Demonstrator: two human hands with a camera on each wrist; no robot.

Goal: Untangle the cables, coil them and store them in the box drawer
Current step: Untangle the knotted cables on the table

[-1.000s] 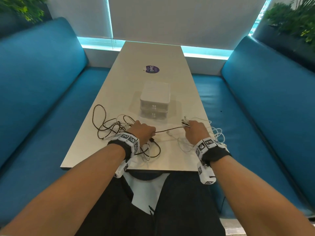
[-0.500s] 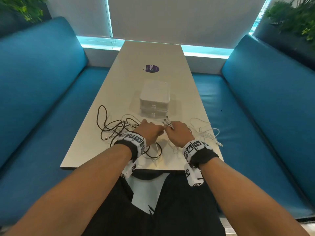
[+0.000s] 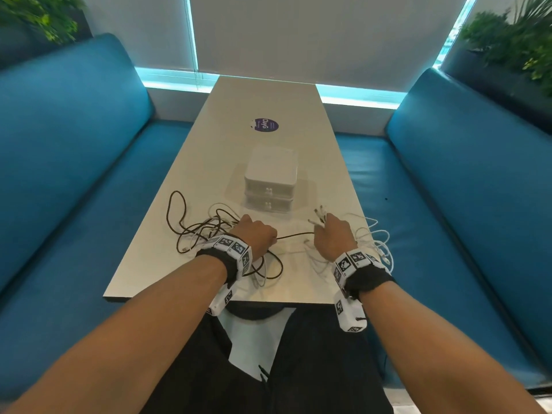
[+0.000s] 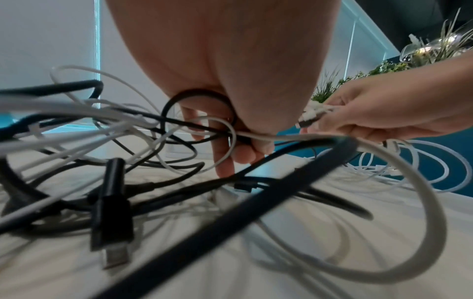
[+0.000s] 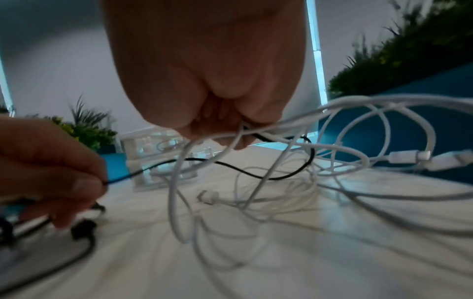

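Note:
A tangle of dark cable (image 3: 191, 231) and white cables lies at the table's near left. My left hand (image 3: 259, 235) sits on it, fingers curled round a dark strand (image 4: 194, 129) and a white one. A stretch of that dark cable (image 3: 294, 234) runs across to my right hand (image 3: 333, 234), which grips a bundle of white cables (image 5: 332, 113) with their plug ends (image 3: 319, 216) sticking out past the knuckles. More white loops (image 3: 375, 239) trail off the right edge. The white two-drawer box (image 3: 270, 180) stands just beyond the hands, both drawers closed.
The pale table (image 3: 268, 100) is long and narrow, with a round purple sticker (image 3: 264, 124) past the box. Blue padded benches (image 3: 74, 174) flank both sides. A black USB plug (image 4: 112, 222) lies loose under my left wrist. Plants stand in the far corners.
The hands met in front of the box half a second ago and have pulled apart again. The right hand moved right with the white bundle, drawing the dark cable out between them.

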